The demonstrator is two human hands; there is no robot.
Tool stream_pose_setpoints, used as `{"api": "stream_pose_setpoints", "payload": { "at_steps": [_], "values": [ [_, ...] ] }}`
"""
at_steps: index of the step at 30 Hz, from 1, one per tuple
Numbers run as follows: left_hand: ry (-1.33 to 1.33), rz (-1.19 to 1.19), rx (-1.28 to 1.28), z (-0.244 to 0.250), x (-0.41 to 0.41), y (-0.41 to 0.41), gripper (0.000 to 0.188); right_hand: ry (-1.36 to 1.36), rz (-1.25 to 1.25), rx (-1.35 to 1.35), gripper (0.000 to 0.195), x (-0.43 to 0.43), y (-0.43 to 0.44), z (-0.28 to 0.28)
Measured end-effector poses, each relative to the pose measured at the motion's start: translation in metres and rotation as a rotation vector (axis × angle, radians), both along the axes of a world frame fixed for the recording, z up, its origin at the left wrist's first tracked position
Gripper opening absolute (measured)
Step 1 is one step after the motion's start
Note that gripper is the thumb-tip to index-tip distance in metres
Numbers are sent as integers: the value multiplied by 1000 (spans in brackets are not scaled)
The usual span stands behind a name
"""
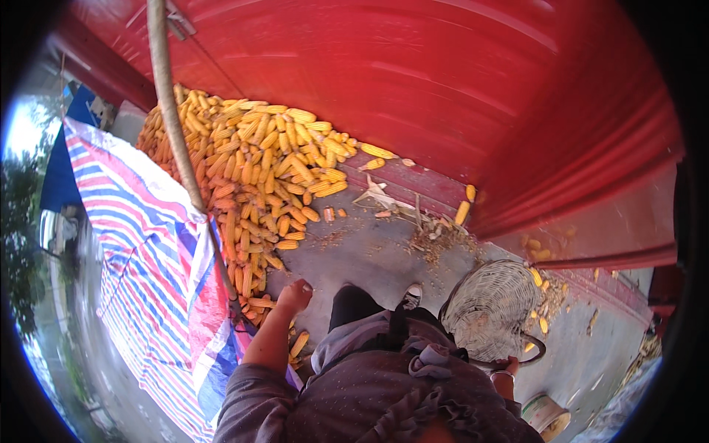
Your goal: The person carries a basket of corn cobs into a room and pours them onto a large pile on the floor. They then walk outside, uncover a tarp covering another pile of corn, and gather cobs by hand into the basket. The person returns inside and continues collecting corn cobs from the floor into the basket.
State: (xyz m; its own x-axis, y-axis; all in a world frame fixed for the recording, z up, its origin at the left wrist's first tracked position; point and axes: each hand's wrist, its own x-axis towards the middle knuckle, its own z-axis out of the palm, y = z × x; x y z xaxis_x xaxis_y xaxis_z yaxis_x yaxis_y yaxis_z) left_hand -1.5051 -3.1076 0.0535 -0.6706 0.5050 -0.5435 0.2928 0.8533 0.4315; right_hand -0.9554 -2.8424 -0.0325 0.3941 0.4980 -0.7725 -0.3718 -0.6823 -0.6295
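My right hand (507,365) grips the dark curved handle of a woven wicker basket (490,310). The basket hangs tilted beside my right leg, with its weave towards me. On the other side, my left hand (295,296) is held out over the floor with its fingers curled in. Nothing shows in it. Close by it is the near edge of a large heap of husked yellow corn cobs (260,166). One loose cob (299,343) lies below my left forearm.
Red metal doors (360,61) rise behind the heap. A wooden pole (169,111) and a striped woven plastic sheet (138,255) stand at the left. Dry husks (376,191) and crumbs litter the concrete floor (371,238). A bucket (545,415) lies at lower right.
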Motion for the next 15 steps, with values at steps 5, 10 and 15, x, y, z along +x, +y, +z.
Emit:
{"api": "stream_pose_setpoints", "payload": {
  "at_steps": [5, 10, 15],
  "values": [
    [-60, 83, -180, -6, -10, -105, 19, 86, 120, -31, 25, -69, 6, -5],
    [201, 252, -133, -39, -22, -184, 24, -5, 153, -35, 28, -176, 5, 4],
    [396, 523, 112, -38, -37, -202, 14, -20, 349, 60, 25, -245, 6, 12]
  ]
}}
